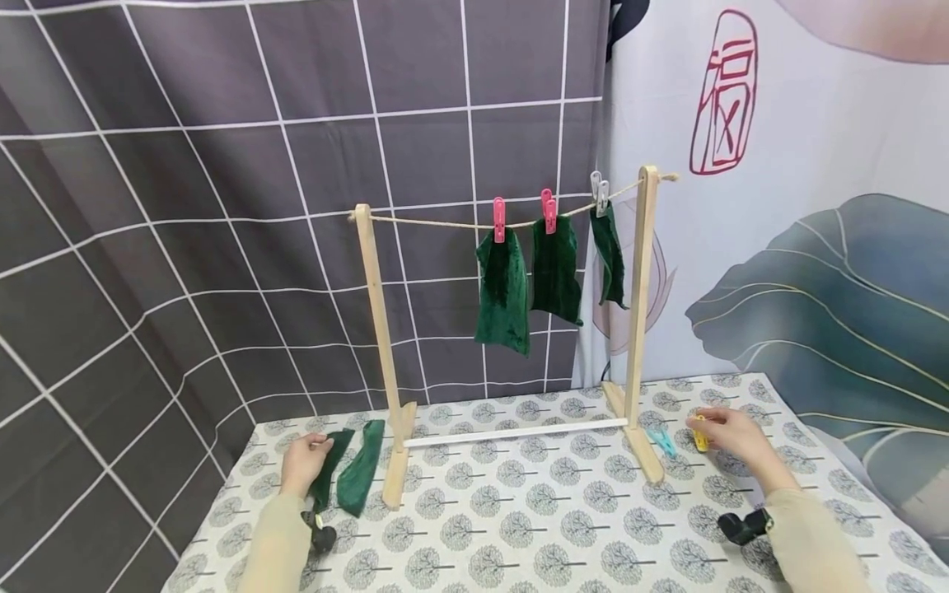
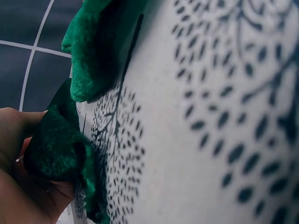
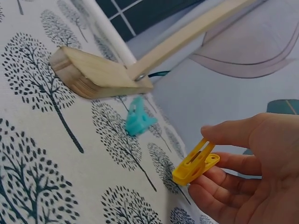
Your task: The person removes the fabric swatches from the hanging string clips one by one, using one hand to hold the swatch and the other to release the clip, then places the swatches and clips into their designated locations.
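Pinching yellow clip (image 3: 195,165) in my right hand (image 3: 268,175), right of rack (image 1: 639,313), nose pointing away from my palm. My left hand (image 1: 301,464) pinches green cloth (image 2: 58,147), left of rack, long axis running near-to-far. Hands well apart.

1. The dark green velvety cloth (image 1: 329,471), in the lower left of the head view, is pinched by the left hand (image 1: 302,463); it is a narrow, creased piece slanting downward, and the left wrist view shows its upper part curled over.
2. The yellow clothespin (image 3: 194,165), lower right in the head view, is pinched between the right hand's (image 3: 247,168) thumb and fingers, tilted, its nose toward the lower left in the right wrist view.
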A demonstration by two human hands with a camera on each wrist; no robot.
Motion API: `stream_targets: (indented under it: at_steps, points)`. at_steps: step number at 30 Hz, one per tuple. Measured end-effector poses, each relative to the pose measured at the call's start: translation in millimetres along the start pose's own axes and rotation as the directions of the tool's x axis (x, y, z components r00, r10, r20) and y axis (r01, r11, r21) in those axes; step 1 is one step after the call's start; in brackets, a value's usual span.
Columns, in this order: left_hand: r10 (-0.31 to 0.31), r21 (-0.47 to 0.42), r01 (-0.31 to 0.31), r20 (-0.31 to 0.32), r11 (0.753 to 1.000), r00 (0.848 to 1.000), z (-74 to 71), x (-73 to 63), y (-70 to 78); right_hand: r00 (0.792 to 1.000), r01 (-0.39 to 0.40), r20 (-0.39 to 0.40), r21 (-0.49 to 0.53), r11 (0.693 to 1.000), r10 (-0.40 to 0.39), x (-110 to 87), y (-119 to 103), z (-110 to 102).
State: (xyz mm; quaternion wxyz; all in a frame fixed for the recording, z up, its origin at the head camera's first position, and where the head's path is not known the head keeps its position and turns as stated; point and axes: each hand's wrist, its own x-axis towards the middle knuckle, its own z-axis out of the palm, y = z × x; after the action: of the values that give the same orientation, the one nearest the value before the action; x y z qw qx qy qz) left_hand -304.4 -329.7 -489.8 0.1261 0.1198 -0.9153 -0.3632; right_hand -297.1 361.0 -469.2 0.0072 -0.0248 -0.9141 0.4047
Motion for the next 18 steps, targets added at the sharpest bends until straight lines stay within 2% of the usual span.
stream_targets:
  at_steps: [7, 11, 14, 18]
  points:
    - [0.004, -0.005, -0.004, 0.005, 1.000, 1.000, 1.4, 1.4, -0.4, 1.000, -0.007, -0.007, -0.038, 0.999, 0.007, 3.3, -2.3, 8.7]
    - [0.014, 0.005, -0.015, 0.012, 1.000, 1.000, 1.2, 1.5, -1.1, 0.999, -0.045, 0.011, -0.060, 0.997, 0.046, 6.1, 0.1, 13.0]
    - [0.013, 0.012, -0.013, 0.021, 1.000, 1.000, 0.4, 0.3, -1.5, 0.997, -0.070, 0.018, -0.053, 0.996, 0.071, 6.9, 2.9, 17.0]
    - [0.004, 0.018, -0.004, 0.035, 1.000, 0.999, -0.3, -1.7, -2.0, 0.998, -0.059, 0.009, -0.045, 0.997, 0.060, 6.9, 6.3, 21.7]
